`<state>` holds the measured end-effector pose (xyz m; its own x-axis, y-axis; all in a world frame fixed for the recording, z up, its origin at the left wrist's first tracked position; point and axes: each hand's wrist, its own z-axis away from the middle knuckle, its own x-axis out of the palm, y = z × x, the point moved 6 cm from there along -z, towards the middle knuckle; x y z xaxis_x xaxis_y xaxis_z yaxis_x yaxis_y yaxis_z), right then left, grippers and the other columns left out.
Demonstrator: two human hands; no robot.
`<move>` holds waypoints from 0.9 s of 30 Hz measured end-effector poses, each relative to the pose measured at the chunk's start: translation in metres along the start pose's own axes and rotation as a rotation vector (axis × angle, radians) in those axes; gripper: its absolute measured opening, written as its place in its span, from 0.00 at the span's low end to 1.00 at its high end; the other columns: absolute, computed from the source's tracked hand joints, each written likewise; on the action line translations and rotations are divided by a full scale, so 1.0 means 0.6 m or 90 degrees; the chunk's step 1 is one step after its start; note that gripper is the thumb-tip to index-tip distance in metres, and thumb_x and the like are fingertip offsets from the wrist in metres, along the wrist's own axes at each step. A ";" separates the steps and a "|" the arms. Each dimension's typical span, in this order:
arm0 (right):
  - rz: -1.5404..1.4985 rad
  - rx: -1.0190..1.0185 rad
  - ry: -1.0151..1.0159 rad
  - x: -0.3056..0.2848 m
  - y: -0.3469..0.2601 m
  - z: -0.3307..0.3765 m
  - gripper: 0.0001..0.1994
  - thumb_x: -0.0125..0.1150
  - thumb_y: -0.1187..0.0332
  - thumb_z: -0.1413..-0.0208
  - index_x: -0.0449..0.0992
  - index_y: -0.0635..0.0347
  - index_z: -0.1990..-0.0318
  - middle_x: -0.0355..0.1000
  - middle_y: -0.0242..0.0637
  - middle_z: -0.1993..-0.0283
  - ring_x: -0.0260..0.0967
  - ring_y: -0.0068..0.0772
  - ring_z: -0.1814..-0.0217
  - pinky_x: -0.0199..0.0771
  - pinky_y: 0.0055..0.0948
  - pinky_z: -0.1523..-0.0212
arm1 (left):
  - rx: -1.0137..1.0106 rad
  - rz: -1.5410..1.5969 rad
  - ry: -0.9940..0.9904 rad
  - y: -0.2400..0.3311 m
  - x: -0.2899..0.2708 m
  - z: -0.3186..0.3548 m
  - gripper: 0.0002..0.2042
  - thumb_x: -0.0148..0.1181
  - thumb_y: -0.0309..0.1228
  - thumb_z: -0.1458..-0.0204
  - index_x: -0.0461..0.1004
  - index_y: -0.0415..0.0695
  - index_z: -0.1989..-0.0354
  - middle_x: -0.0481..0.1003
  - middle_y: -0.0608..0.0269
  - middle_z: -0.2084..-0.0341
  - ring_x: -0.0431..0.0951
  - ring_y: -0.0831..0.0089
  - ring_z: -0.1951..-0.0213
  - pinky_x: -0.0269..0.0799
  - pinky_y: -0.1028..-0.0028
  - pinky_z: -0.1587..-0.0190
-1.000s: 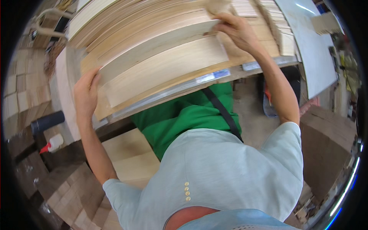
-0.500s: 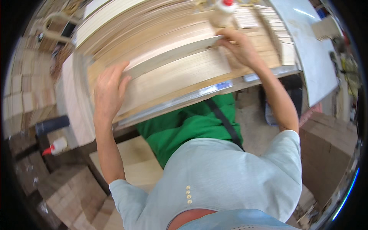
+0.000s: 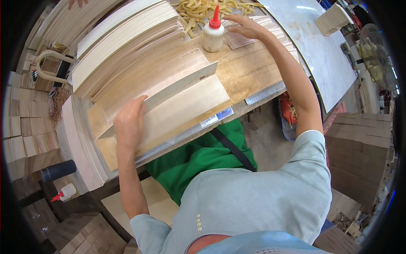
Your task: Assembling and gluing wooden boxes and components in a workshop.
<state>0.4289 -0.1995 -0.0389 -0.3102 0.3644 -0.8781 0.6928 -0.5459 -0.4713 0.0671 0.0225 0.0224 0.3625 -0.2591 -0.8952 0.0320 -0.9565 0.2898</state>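
A thin wooden board stands on its long edge on a flat pale board. My left hand grips the upright board near its left end, the thumb side toward its face. Past the board's other end, my right hand is open, its fingers stretched out beside the red nozzle of a white glue bottle. The bottle stands upright on the wooden worktop. Whether my right fingertips touch the nozzle, I cannot tell. Small thin wood pieces lie beneath that hand.
Stacked long boards fill the worktop's far left. Yellow strips lie behind the bottle. A second glue bottle sits at lower left. Another person's hand shows at the top left. A pale table stands to the right.
My right hand has left the end of the upright board and moved up to the glue bottle. My left hand still holds the board. The view has shifted.
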 end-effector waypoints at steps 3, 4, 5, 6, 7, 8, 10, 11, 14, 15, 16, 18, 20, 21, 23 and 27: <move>0.052 -0.046 -0.027 0.027 0.023 -0.047 0.24 0.54 0.59 0.43 0.66 0.53 0.39 0.62 0.44 0.38 0.58 0.45 0.36 0.59 0.39 0.38 | 0.008 0.013 0.011 0.008 -0.001 -0.005 0.09 0.57 0.24 0.50 0.75 0.44 0.59 0.75 0.55 0.71 0.74 0.55 0.69 0.69 0.62 0.66; 0.088 -0.107 -0.034 0.042 0.019 -0.053 0.22 0.53 0.60 0.42 0.67 0.55 0.41 0.64 0.43 0.40 0.59 0.45 0.37 0.59 0.38 0.38 | 0.009 0.012 0.007 0.009 -0.001 -0.005 0.09 0.57 0.24 0.50 0.75 0.44 0.59 0.75 0.55 0.71 0.74 0.55 0.69 0.69 0.62 0.66; 0.125 -0.166 -0.040 0.055 0.020 -0.052 0.20 0.52 0.62 0.41 0.68 0.56 0.42 0.65 0.42 0.42 0.59 0.45 0.38 0.59 0.38 0.38 | -0.003 0.008 0.002 0.008 0.001 -0.006 0.09 0.57 0.24 0.50 0.75 0.44 0.59 0.75 0.55 0.70 0.75 0.55 0.68 0.69 0.63 0.66; 0.124 -0.161 -0.040 0.056 0.037 -0.042 0.20 0.52 0.62 0.41 0.68 0.56 0.42 0.65 0.42 0.42 0.59 0.45 0.38 0.59 0.38 0.38 | -0.015 0.005 -0.003 0.006 0.003 -0.007 0.09 0.57 0.24 0.50 0.75 0.44 0.59 0.76 0.55 0.70 0.75 0.55 0.68 0.69 0.63 0.65; 0.145 -0.182 -0.033 0.057 0.019 -0.028 0.19 0.51 0.63 0.41 0.69 0.57 0.44 0.66 0.41 0.43 0.59 0.44 0.39 0.59 0.37 0.38 | -0.026 0.001 -0.008 0.000 0.003 0.002 0.09 0.57 0.24 0.50 0.75 0.44 0.59 0.76 0.55 0.70 0.75 0.55 0.68 0.69 0.63 0.65; 0.171 -0.196 -0.021 0.049 0.005 -0.004 0.17 0.50 0.64 0.40 0.70 0.58 0.45 0.67 0.39 0.44 0.59 0.43 0.39 0.59 0.37 0.38 | -0.033 0.009 -0.003 -0.002 0.002 0.005 0.10 0.57 0.24 0.50 0.75 0.44 0.59 0.76 0.55 0.69 0.75 0.55 0.67 0.70 0.64 0.65; 0.168 -0.181 -0.005 0.039 -0.010 0.057 0.16 0.50 0.64 0.40 0.71 0.59 0.46 0.67 0.39 0.44 0.59 0.43 0.39 0.58 0.37 0.38 | -0.033 0.025 -0.002 -0.001 0.003 0.002 0.10 0.57 0.24 0.50 0.75 0.44 0.59 0.76 0.54 0.68 0.76 0.55 0.66 0.70 0.64 0.64; 0.165 -0.170 0.014 0.031 -0.017 0.086 0.16 0.51 0.64 0.40 0.72 0.59 0.47 0.67 0.39 0.44 0.59 0.42 0.40 0.58 0.38 0.38 | -0.040 0.025 0.000 0.000 0.002 0.002 0.10 0.57 0.24 0.50 0.75 0.44 0.58 0.76 0.54 0.67 0.76 0.55 0.66 0.70 0.64 0.64; 0.141 -0.105 -0.043 0.029 -0.025 0.150 0.19 0.50 0.63 0.38 0.66 0.57 0.41 0.60 0.40 0.36 0.45 0.49 0.28 0.47 0.41 0.30 | -0.051 0.027 -0.004 0.004 0.000 0.001 0.10 0.57 0.23 0.50 0.75 0.44 0.58 0.76 0.54 0.66 0.76 0.55 0.65 0.70 0.65 0.63; 0.137 -0.117 -0.006 0.023 -0.030 0.167 0.20 0.50 0.64 0.38 0.65 0.57 0.40 0.59 0.40 0.35 0.45 0.49 0.28 0.47 0.41 0.30 | -0.060 0.020 -0.005 0.004 0.000 0.001 0.10 0.57 0.23 0.50 0.75 0.44 0.58 0.76 0.54 0.66 0.76 0.54 0.65 0.70 0.64 0.63; 0.130 -0.133 0.060 0.008 -0.031 0.186 0.23 0.53 0.62 0.40 0.63 0.55 0.38 0.57 0.41 0.33 0.44 0.48 0.27 0.49 0.40 0.31 | -0.053 0.029 -0.009 0.006 0.001 -0.001 0.10 0.57 0.23 0.50 0.75 0.44 0.58 0.76 0.54 0.66 0.76 0.54 0.65 0.70 0.64 0.63; 0.104 -0.077 0.096 -0.012 -0.051 0.222 0.24 0.54 0.61 0.40 0.63 0.55 0.38 0.57 0.43 0.33 0.46 0.48 0.28 0.50 0.39 0.31 | -0.070 0.026 -0.002 0.002 -0.001 0.003 0.10 0.56 0.23 0.50 0.75 0.44 0.58 0.76 0.55 0.67 0.76 0.54 0.65 0.70 0.64 0.63; 0.101 0.024 0.165 -0.031 -0.060 0.266 0.31 0.59 0.53 0.45 0.63 0.65 0.40 0.61 0.53 0.39 0.56 0.53 0.35 0.57 0.41 0.36 | -0.067 0.016 -0.011 0.005 -0.001 0.000 0.10 0.56 0.23 0.49 0.75 0.44 0.58 0.76 0.54 0.67 0.76 0.54 0.65 0.70 0.64 0.63; 0.102 0.026 0.166 -0.028 -0.075 0.281 0.31 0.59 0.53 0.45 0.63 0.65 0.40 0.61 0.53 0.39 0.56 0.53 0.35 0.57 0.41 0.36 | -0.065 0.003 -0.018 0.006 0.000 -0.002 0.10 0.56 0.23 0.49 0.75 0.44 0.59 0.76 0.54 0.67 0.76 0.54 0.65 0.70 0.64 0.63; 0.232 0.267 0.137 -0.024 -0.075 0.311 0.37 0.60 0.47 0.48 0.62 0.70 0.41 0.65 0.58 0.44 0.62 0.54 0.42 0.63 0.42 0.41 | -0.052 -0.002 -0.013 0.009 0.000 -0.001 0.10 0.56 0.23 0.49 0.75 0.44 0.58 0.76 0.54 0.67 0.76 0.55 0.65 0.70 0.64 0.63; 0.308 0.268 0.143 0.020 -0.083 0.321 0.46 0.58 0.37 0.53 0.60 0.74 0.41 0.67 0.62 0.52 0.66 0.56 0.49 0.67 0.44 0.50 | -0.036 0.004 -0.001 0.011 0.002 0.000 0.09 0.56 0.24 0.49 0.75 0.43 0.58 0.76 0.54 0.66 0.76 0.55 0.64 0.70 0.63 0.62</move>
<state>0.2649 -0.3133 -0.0420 0.1451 0.1273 -0.9812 0.3927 -0.9177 -0.0610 0.0675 0.0158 0.0235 0.3614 -0.2659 -0.8937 0.0823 -0.9456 0.3147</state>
